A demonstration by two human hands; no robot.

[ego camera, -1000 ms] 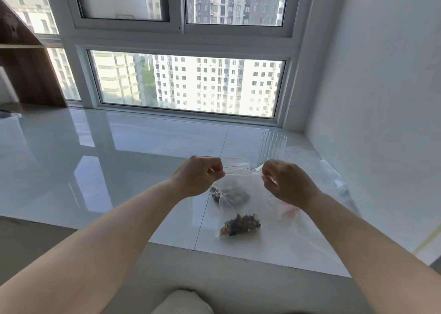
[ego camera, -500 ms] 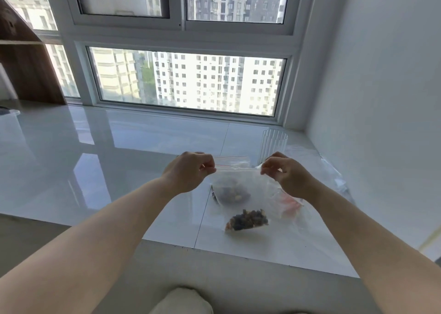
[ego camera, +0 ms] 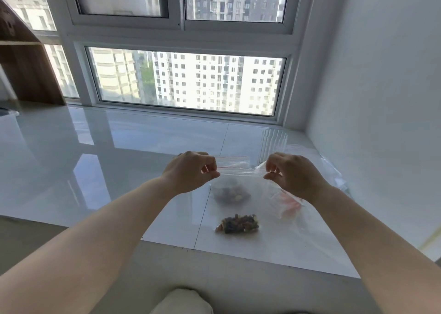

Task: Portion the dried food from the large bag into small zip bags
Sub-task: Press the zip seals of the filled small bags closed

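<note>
A clear small zip bag [ego camera: 241, 182] with a red strip along its top hangs above the white sill, a dark clump of dried food [ego camera: 232, 194] in its bottom. My left hand [ego camera: 191, 173] pinches the bag's top left corner and my right hand [ego camera: 293, 175] pinches the top right end, the zip edge stretched straight between them. A second small bag of dried food [ego camera: 237, 224] lies flat on the sill nearer to me.
A clear ribbed cup [ego camera: 274, 144] stands behind my right hand. Crumpled clear plastic with red print [ego camera: 290, 205] lies under my right wrist, more plastic [ego camera: 334, 170] by the right wall. The glossy white sill [ego camera: 95, 158] stretches left toward a wooden shelf [ego camera: 26, 70].
Both hands have risen a little and moved apart, pulling the bag's top edge taut. The held bag now hangs higher over the sill.
</note>
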